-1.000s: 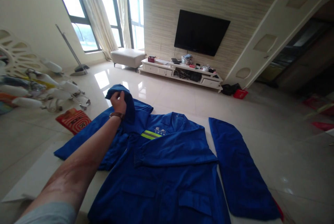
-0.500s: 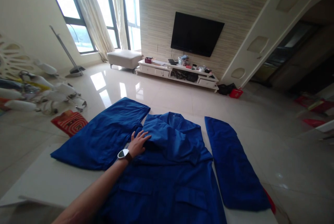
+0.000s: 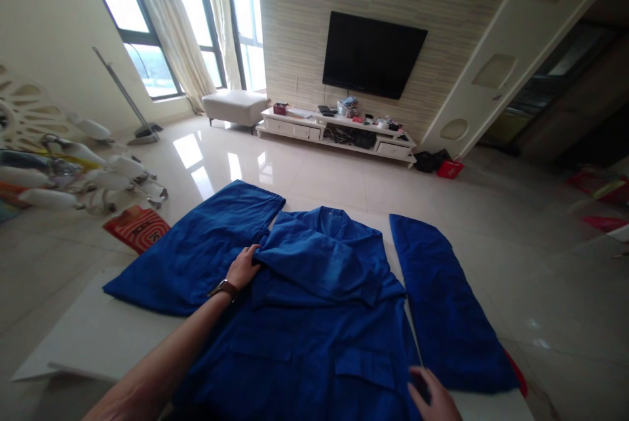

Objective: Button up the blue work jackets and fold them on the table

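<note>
A blue jacket [image 3: 314, 323] lies front up on a white table, its collar away from me and one sleeve [image 3: 314, 260] folded across the chest. My left hand [image 3: 243, 267], with a watch on the wrist, is closed on the jacket's left edge by the folded sleeve; its fingertips are partly hidden. Low on the right, my right hand [image 3: 435, 398] is at the jacket's side edge, thumb and fingers apart. Folded blue cloth [image 3: 196, 254] lies to the left of the jacket. A narrower folded blue piece [image 3: 452, 310] lies to its right.
The white table [image 3: 118, 336] shows at the left front. A red bag [image 3: 137, 228] is beyond its left side, near a cluster of white objects [image 3: 108, 179]. Further off are a bench [image 3: 234, 107], a TV stand [image 3: 295, 129] and a wall-mounted television [image 3: 373, 54].
My left hand has slid left from lying spread on the jacket and closed at its edge. My right hand has come into view at the lower right.
</note>
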The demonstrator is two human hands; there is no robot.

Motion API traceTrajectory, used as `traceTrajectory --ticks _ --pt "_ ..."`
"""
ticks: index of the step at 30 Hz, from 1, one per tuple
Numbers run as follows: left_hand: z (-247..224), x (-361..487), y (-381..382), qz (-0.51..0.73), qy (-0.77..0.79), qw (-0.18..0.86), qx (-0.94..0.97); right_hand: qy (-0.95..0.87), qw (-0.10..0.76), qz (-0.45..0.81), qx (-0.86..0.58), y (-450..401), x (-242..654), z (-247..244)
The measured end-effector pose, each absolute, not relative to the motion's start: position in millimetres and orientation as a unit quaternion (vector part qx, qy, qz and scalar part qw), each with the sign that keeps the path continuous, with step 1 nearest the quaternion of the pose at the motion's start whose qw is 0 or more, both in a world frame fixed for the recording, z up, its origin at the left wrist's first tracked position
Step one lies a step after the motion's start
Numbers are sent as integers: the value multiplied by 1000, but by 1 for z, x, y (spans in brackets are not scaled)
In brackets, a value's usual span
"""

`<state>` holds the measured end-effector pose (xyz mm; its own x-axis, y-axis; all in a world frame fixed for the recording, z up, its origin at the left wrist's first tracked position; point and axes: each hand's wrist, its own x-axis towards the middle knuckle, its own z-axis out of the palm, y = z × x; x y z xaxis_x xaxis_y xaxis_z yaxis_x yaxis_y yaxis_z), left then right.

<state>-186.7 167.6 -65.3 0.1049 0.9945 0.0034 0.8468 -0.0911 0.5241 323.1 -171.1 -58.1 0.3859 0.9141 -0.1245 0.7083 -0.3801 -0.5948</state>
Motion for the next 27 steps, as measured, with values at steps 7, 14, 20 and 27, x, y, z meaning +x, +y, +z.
traceTrajectory --ticks 7,14,20,27 --pt "-59 -182 167 208 627 168 732 -338 265 367 -825 31 320 -74" --pt "-50 -177 166 147 640 102 747 -329 193 441 -812 43 307 -88" --pt "-49 -180 162 140 619 93 767 -296 197 473 -806 40 290 -95" --pt "-39 -191 164 135 632 90 758 -344 243 390 -819 30 327 -64"
